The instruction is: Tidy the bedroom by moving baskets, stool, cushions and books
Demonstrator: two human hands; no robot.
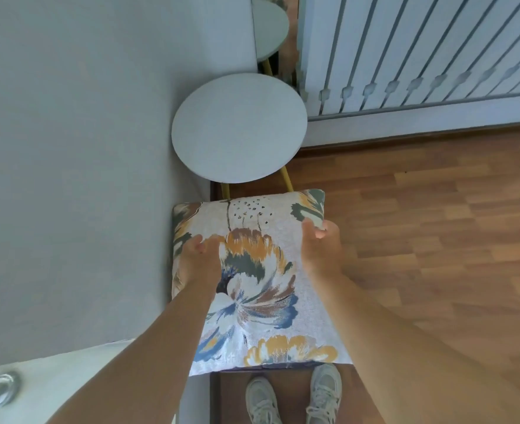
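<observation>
A square cushion (pixel 261 289) with a yellow, blue and brown flower print is held flat in front of me, above the floor and my shoes. My left hand (pixel 199 258) lies on its left part, thumb and fingers curled onto the fabric. My right hand (pixel 319 246) grips its right edge near the far corner, fingers wrapped under. Just beyond the cushion stands a round grey stool (pixel 238 128) with yellow legs, close against the wall.
A grey wall (pixel 75 166) runs along the left. A white radiator grille (pixel 420 53) stands at the back right over wooden flooring (pixel 436 228). A mirror edge (pixel 267 29) reflects the stool. A metal door handle (pixel 1 388) shows at lower left.
</observation>
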